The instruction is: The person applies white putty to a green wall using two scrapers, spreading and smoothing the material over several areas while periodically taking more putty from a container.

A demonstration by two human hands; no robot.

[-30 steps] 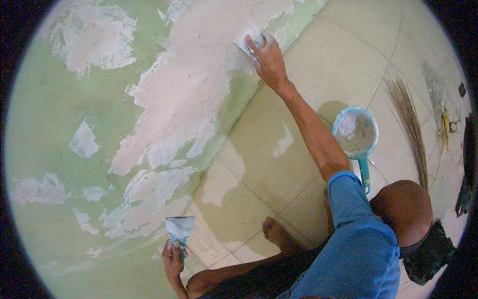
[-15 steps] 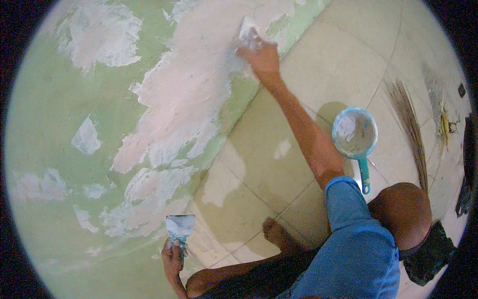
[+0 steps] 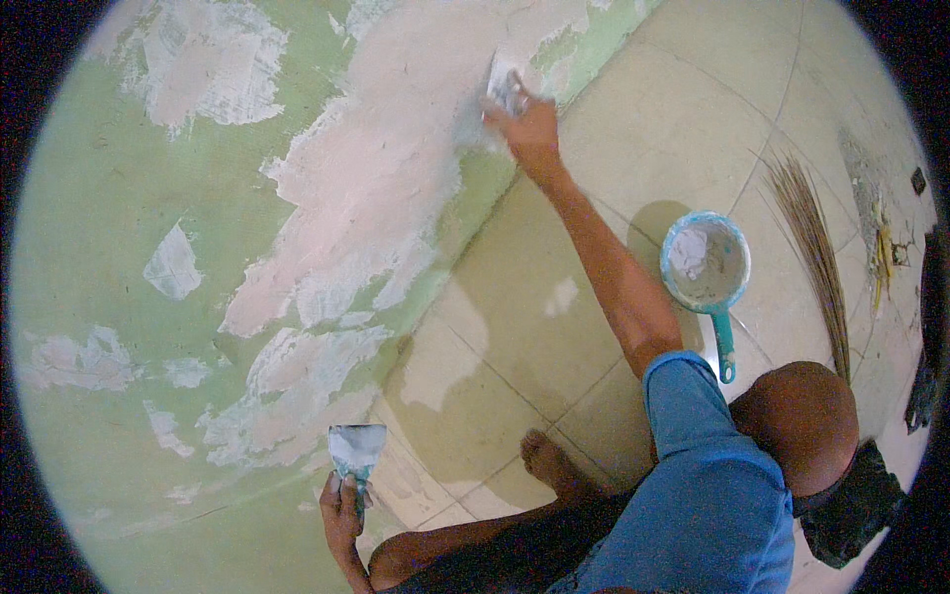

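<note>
A green-painted wall (image 3: pixel 89 218), blotched with rough pale-pink and white filler (image 3: pixel 376 168), meets a floor of large cream tiles (image 3: pixel 534 337) along a slanting edge; the right hand (image 3: pixel 526 127) stretches out, its fingers closed around a flat, pale, thin-bladed spreader (image 3: pixel 503 91) that appears to touch the filler near that edge; the left hand (image 3: pixel 344 510) has its fingers wrapped around a teal-handled putty knife with a flared, white-smeared blade (image 3: pixel 357 447); a round, blue-rimmed pan with a teal handle (image 3: pixel 706 259) stands on the tiles, a white lump inside; smoothing well probably calls for a low blade angle, even finger pressure and overlapping strokes feathered past the ragged margins; wiping surplus onto the putty knife should limit ridges.
</note>
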